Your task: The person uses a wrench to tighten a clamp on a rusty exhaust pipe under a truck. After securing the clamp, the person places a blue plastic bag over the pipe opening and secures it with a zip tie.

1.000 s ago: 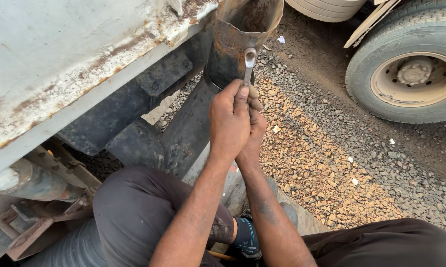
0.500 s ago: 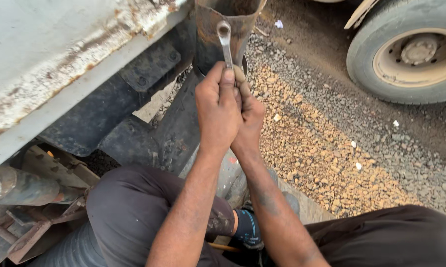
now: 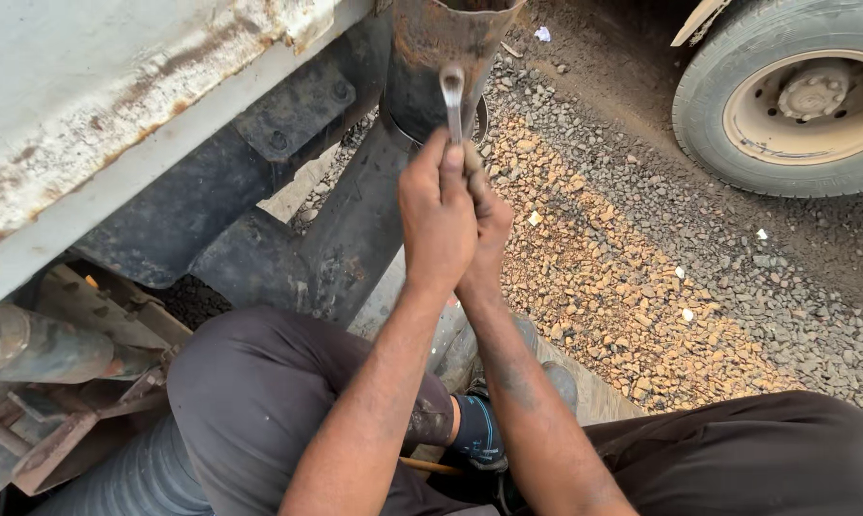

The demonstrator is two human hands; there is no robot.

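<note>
Both of my hands are clasped together around the handle of a silver wrench. My left hand is in front and covers most of my right hand, which wraps the handle from behind. The wrench points up and away, its ring end against the side of a rusty brown metal pipe with a clamp band around its lower part. The pipe rises beside the dark steel frame under a white, rust-streaked vehicle body. My knees in dark trousers sit below my arms.
A large truck wheel with a beige rim stands at the upper right. Brown and grey gravel covers the ground. Rusty metal bars and a cylinder lie at the lower left. My foot in a dark shoe rests between my legs.
The wrench and both hands have shifted between the frames, with the wrench head staying against the rusty pipe. The view has tilted, so the wheel and gravel sit differently in the picture.
</note>
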